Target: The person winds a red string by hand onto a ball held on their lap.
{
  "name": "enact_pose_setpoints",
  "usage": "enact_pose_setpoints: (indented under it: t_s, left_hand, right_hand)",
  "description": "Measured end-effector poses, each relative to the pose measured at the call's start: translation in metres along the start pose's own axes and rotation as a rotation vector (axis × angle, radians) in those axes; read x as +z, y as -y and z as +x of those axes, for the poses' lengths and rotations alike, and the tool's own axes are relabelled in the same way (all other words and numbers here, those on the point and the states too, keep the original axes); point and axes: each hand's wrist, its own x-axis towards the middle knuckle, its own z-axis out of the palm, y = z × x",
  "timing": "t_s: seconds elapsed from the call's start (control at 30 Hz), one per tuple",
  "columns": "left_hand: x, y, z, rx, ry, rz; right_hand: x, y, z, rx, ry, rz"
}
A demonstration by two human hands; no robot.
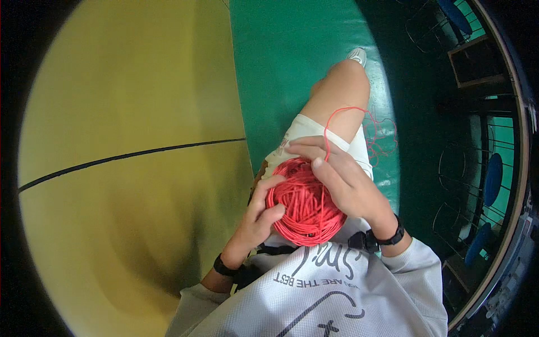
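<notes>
A large round bundle of red cord [306,194] sits in front of my body, above my lap. Around its left side my left hand [259,212] is closed, with the thumb and a finger over the near face and edge. My right hand [351,180] lies over the bundle's upper right edge, thumb and fingers bent round it and the strand. From the bundle a single strand passes by the right thumb, rises in a loop over my bare leg and runs to a loose tangle of red cord [382,135] at the right.
On the left is a yellow padded surface [129,84] with a dark seam. Green matting [281,50] lies under my outstretched leg [341,92]. Several blue round stools [494,180] and dark metal frames stand beyond, at the far right.
</notes>
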Motion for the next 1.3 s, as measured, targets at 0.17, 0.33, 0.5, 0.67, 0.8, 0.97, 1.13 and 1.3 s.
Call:
enact_pose_setpoints:
  t_s: [0.17,0.33,0.5,0.67,0.8,0.97,1.13,1.3]
  left_hand:
    - [0.003,-0.008,0.012,0.061,0.081,0.022]
    - [-0.007,-0.034,0.027,0.197,0.1,0.031]
    - [-0.018,-0.032,0.039,0.336,0.244,0.228]
    - [-0.002,-0.051,0.03,0.255,0.278,0.508]
    - [-0.002,-0.05,0.026,0.24,0.242,0.526]
    - [-0.006,-0.048,0.025,0.274,0.267,0.483]
    - [-0.01,-0.036,0.019,0.237,0.206,0.308]
    - [-0.02,-0.043,0.013,0.047,0.208,0.175]
  right_hand:
    - [-0.011,-0.002,0.002,0.22,0.063,0.308]
    - [-0.015,0.029,-0.004,0.087,-0.08,0.361]
    - [0.008,0.008,-0.005,0.328,-0.217,0.379]
    - [0.0,-0.013,-0.008,0.143,-0.05,0.109]
    - [-0.004,-0.016,-0.005,0.237,-0.053,0.269]
    - [-0.006,-0.033,-0.011,0.454,-0.079,0.337]
    - [0.006,-0.025,-0.016,0.439,-0.273,0.421]
    - [0.02,-0.005,-0.009,0.485,-0.293,0.278]
